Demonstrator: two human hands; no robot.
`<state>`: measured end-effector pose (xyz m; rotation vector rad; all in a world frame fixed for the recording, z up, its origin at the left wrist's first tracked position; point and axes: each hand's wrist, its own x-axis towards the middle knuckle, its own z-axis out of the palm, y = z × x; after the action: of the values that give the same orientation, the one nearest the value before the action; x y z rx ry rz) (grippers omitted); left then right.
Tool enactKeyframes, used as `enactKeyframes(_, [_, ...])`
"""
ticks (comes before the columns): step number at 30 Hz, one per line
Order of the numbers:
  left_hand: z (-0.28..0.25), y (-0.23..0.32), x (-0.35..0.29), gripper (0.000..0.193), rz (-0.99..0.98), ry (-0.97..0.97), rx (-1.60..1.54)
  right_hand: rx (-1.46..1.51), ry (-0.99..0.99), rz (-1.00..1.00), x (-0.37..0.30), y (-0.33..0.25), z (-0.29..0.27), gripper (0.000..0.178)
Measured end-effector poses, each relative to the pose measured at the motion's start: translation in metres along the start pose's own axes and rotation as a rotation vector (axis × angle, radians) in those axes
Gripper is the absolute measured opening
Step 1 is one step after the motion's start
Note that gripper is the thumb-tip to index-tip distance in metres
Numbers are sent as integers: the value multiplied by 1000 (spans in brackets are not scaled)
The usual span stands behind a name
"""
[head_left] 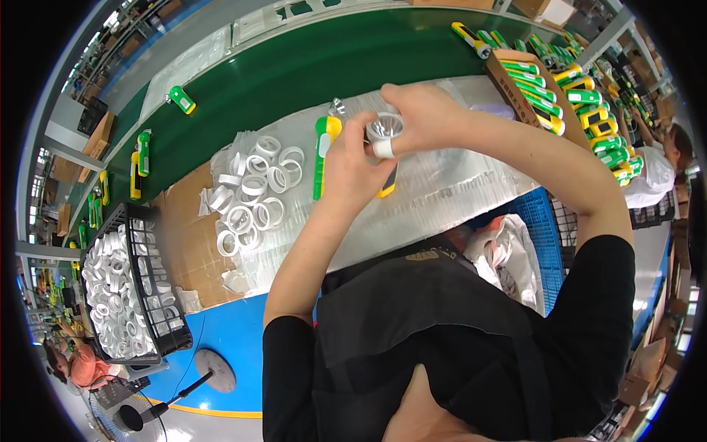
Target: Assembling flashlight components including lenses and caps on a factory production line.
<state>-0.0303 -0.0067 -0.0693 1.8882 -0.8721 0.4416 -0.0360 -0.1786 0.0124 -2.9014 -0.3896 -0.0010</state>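
Note:
Both hands meet above the table around a shiny, cup-shaped flashlight reflector (384, 125). My left hand (355, 168) is closed at its left side, and my right hand (426, 118) curls round it from the right. A short white band (383, 149) shows between the fingers; whether it is a ring or a wrapping on a finger is unclear. Below the hands peeks the yellow edge of a flashlight (388, 186), mostly hidden. Just left of my left hand lies a green and yellow flashlight (322, 158), with a small silvery part (337, 107) beyond its top.
Loose white rings (254, 184) are spread on the table's left part. A black crate (158, 295) of similar rings stands left. At right are a cardboard box (510, 92) of flashlights and a blue basket (541, 243). Flashlights lie along the green belt (294, 74). Co-workers sit at both sides.

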Motion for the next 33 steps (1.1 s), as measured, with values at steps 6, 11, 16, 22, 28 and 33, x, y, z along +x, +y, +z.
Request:
enactKeyframes(6, [3, 2, 5, 66, 24, 31, -140, 235, 217, -763, 19, 44, 1, 70])
enactKeyframes(11, [-1, 4, 2, 68, 49, 37, -69, -104, -94, -52, 1, -10, -41, 61])
enactKeyframes(16, [1, -2, 6, 70, -14, 12, -125, 223, 134, -501, 5, 13, -13, 59])
enactKeyframes(22, [2, -4, 4, 69, 1, 15, -109, 119, -32, -466, 8, 5, -22, 33])
enactKeyframes(28, [-2, -9, 6, 90, -11, -104, -287, 251, 111, -391, -24, 15, -18, 41])
enactKeyframes(33, [-22, -19, -12, 94, -183, -721, -935, 613, 120, -423, -58, 12, -22, 44])
